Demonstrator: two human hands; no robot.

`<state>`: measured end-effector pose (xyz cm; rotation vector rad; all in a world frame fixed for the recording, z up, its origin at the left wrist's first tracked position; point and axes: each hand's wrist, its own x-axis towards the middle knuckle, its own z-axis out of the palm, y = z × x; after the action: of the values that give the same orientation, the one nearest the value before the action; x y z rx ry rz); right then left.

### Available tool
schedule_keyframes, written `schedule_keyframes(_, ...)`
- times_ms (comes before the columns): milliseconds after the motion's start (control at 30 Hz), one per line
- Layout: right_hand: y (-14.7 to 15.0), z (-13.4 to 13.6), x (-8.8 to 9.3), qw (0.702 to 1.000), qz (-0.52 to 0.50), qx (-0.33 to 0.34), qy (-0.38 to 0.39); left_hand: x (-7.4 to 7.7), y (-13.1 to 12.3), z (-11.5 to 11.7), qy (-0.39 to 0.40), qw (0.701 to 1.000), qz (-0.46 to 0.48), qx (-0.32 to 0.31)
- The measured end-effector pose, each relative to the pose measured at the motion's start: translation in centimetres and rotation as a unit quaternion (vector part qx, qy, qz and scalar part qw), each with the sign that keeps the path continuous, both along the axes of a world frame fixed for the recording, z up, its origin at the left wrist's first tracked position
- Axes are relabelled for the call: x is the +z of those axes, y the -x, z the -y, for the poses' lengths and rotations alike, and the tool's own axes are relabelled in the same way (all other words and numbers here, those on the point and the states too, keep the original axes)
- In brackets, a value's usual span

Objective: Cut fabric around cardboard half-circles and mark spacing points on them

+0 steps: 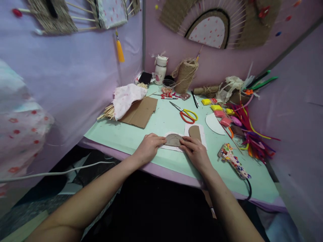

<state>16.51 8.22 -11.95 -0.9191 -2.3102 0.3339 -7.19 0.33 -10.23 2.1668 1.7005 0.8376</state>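
Note:
A clear half-round protractor [173,140] lies flat over a white piece [174,149] at the table's near edge. My left hand [148,149] pinches the protractor's left corner, fingers closed. At its right end my right hand [196,153] has thumb and fingertips closed on it. Just beyond the right hand, a brown cardboard half-round [194,132] rests on a white sheet [204,137]. Scissors [185,113] with red and yellow handles lie farther back, blades apart. A white half-round piece [214,124] sits to the right.
At the left are brown cardboard [141,112], patterned cloth [128,97] and sticks [107,112]. A twine spool [186,75] and white bottle [160,70] stand behind. Pipe cleaners [254,141], clay packs [225,121] and a patterned glue gun [234,161] with its cord are at the right.

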Motion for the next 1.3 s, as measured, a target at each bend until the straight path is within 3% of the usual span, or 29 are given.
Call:
schedule_keyframes(433, 0.11, 0.17, 0.4, 1.0, 0.002, -0.003, 0.01, -0.18, -0.26, 0.04, -0.044, 0.999, 0.005, -0.007)
schedule_keyframes(700, 0.05, 0.07, 0.14, 1.0, 0.002, -0.003, 0.006, 0.5, -0.64, 0.16, -0.014, 0.996, 0.072, 0.053)
schedule_keyframes(967, -0.01, -0.02, -0.04, 1.0, -0.006, -0.005, 0.003, 0.16, -0.33, -0.13, -0.036, 0.999, 0.024, 0.006)
schedule_keyframes(1300, 0.08, 0.15, 0.15, 1.0, 0.001, -0.003, 0.005, -0.17, -0.43, -0.3, -0.048, 0.999, 0.001, 0.006)
